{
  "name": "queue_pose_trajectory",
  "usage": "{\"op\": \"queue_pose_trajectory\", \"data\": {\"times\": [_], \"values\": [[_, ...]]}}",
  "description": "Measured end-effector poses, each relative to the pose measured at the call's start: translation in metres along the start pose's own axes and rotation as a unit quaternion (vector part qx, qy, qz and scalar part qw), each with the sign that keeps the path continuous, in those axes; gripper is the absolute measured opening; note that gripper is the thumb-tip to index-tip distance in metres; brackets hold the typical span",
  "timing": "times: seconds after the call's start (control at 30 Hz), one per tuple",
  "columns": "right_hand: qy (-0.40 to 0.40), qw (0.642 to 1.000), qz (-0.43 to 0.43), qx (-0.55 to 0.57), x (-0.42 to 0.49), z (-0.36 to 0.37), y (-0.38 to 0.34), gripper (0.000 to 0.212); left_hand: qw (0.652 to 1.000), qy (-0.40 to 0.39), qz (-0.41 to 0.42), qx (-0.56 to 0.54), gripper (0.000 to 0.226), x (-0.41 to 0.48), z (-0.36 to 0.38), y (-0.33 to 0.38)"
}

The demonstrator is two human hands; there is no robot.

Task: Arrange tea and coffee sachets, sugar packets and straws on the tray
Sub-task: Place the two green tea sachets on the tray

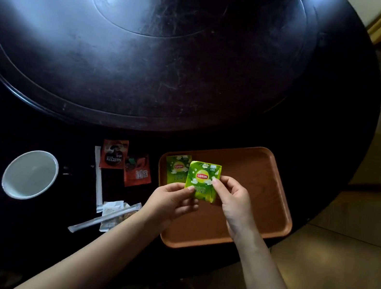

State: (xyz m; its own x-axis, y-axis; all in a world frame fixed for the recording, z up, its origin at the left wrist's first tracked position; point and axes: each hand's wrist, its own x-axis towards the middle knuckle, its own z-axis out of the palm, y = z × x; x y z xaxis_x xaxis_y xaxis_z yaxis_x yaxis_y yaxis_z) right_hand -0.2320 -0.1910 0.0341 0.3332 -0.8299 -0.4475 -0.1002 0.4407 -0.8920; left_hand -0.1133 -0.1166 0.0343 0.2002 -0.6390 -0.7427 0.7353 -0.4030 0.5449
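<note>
tea sachet (pixel 202 180) pinched at both edges, left hand (pixel 171 203) and right hand (pixel 230 198) grip holding it over tray (pixel 262 208). lay flat just beside placed sachet (pixel 176 168), edges parallel, no overlap.

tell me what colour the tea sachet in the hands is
Bright green with a red and yellow Lipton logo: the tea sachet, seen in the head view.

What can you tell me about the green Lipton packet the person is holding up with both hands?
The held Lipton tea sachet is a bright green, glossy square packet with a red and yellow Lipton logo, white blossoms and some print below. It faces the camera, nearly upright and slightly tilted, above the brown tray. The left hand pinches its lower left corner and the right hand grips its right edge. It partly overlaps a second green Lipton sachet lying on the tray behind it.
</note>
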Motion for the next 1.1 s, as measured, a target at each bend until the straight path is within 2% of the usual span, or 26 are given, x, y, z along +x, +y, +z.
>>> {"op": "queue_pose_trajectory", "data": {"times": [0.13, 0.2, 0.27, 0.3, 0.37, 0.4, 0.43, 0.47, 0.6, 0.8, 1.1], "values": [[-0.019, 0.999, -0.011, -0.030, 0.003, -0.004, 0.003, 0.004, 1.000, 0.007, 0.003, -0.023, 0.003, 0.006, 0.003, -0.005], [-0.001, 0.998, -0.024, -0.065, 0.007, -0.007, 0.004, 0.003, 1.000, 0.013, 0.014, -0.018, 0.008, 0.009, 0.006, -0.008], [0.040, 0.995, -0.032, -0.081, 0.018, -0.012, 0.004, 0.006, 0.994, 0.055, 0.062, 0.074, 0.013, 0.014, 0.007, -0.011], [0.058, 0.994, -0.031, -0.088, 0.025, -0.014, 0.003, 0.008, 0.973, 0.096, 0.112, 0.176, 0.015, 0.017, 0.004, -0.012], [0.071, 0.989, -0.023, -0.127, 0.041, -0.018, 0.003, 0.011, 0.874, 0.183, 0.242, 0.380, 0.018, 0.021, -0.007, -0.013], [0.065, 0.986, -0.021, -0.154, 0.048, -0.018, 0.003, 0.014, 0.826, 0.210, 0.294, 0.433, 0.021, 0.021, -0.013, -0.012], [0.056, 0.982, -0.020, -0.178, 0.055, -0.018, 0.005, 0.017, 0.796, 0.226, 0.323, 0.459, 0.026, 0.021, -0.020, -0.011], [0.048, 0.979, -0.020, -0.199, 0.061, -0.017, 0.007, 0.019, 0.784, 0.239, 0.328, 0.469, 0.031, 0.022, -0.027, -0.011], [0.062, 0.953, -0.035, -0.293, 0.079, -0.010, 0.013, 0.024, 0.802, 0.257, 0.273, 0.466, 0.042, 0.027, -0.043, -0.010], [0.098, 0.905, -0.092, -0.405, 0.081, -0.004, 0.019, 0.025, 0.800, 0.256, 0.258, 0.477, 0.048, 0.037, -0.045, -0.006], [0.115, 0.893, -0.109, -0.421, 0.077, 0.003, 0.023, 0.021, 0.805, 0.253, 0.262, 0.468, 0.050, 0.038, -0.049, -0.008]]}}
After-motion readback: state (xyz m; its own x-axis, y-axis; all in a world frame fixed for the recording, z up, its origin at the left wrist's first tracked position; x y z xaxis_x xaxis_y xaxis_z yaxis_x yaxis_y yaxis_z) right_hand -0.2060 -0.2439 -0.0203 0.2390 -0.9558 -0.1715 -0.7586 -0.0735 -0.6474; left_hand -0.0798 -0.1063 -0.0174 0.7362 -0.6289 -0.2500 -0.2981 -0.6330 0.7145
